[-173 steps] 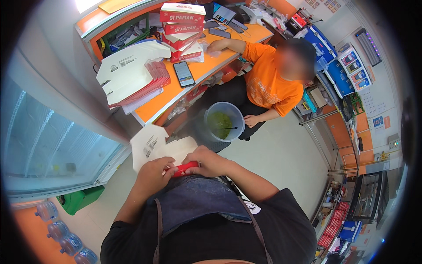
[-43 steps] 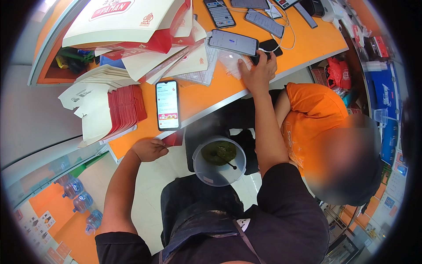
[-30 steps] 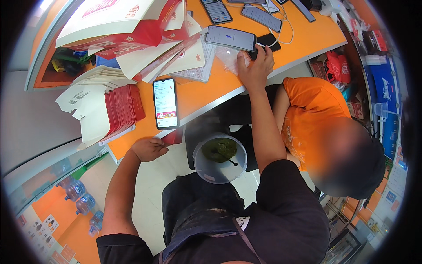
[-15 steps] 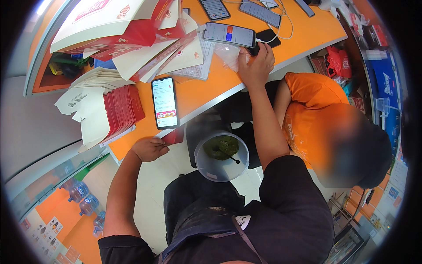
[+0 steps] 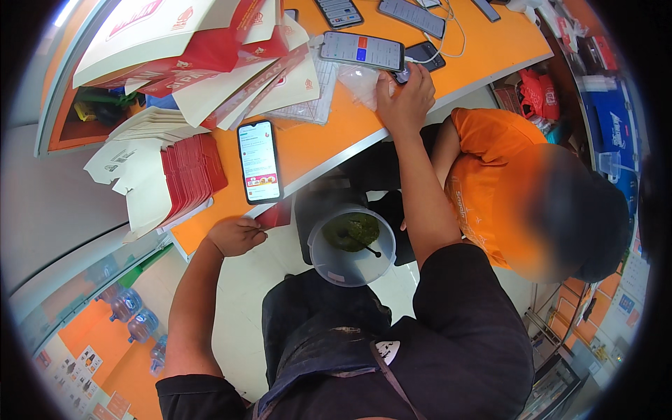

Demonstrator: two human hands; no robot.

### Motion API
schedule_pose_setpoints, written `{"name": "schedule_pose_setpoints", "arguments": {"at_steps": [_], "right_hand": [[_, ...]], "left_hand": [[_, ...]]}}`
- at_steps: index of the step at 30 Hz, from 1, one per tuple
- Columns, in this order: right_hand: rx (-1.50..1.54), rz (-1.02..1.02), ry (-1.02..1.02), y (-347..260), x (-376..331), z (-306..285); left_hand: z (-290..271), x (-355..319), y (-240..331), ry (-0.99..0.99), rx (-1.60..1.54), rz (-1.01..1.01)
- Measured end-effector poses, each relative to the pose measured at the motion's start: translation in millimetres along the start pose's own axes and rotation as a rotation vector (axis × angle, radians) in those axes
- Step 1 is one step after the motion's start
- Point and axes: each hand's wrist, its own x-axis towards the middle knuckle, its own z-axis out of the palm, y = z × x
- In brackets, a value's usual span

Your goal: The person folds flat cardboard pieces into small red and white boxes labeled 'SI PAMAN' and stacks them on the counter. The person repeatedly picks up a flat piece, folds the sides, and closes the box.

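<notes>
Our left hand [image 5: 234,236] pinches a red card [image 5: 275,215] at the orange counter [image 5: 318,136] edge, six o'clock of a phone [image 5: 259,162], while our right hand [image 5: 404,105] presses clear plastic film [image 5: 360,84] at one o'clock.

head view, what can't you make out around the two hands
- Left hand: its fingertips are on a red card, which is partly tucked under the counter edge.
- Right hand: it covers part of a clear plastic bag; the contents cannot be told.
- Tub: the green stuff inside is too small to identify.
- Red and white cartons: cut off by the top rim.
</notes>
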Motion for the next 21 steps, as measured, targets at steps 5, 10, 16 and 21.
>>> {"name": "schedule_pose_setpoints", "arguments": {"at_steps": [5, 10, 16, 21], "right_hand": [[0.013, 0.012, -0.015, -0.9, 0.4, -1.1], [0.016, 0.02, -0.022, -1.6, 0.6, -1.9], [0.005, 0.016, -0.016, -1.9, 0.6, -2.0], [0.01, 0.013, -0.008, -2.9, 0.1, -1.8]], "left_hand": [[5.4, -1.4, -4.1, -0.032, 0.035, -0.018], [6.9, -1.8, -6.5, -0.058, 0.076, 0.004], [-0.3, -1.0, 0.8, -0.07, 0.053, -0.044], [0.5, -1.1, 0.6, -0.066, 0.025, -0.051]]}}
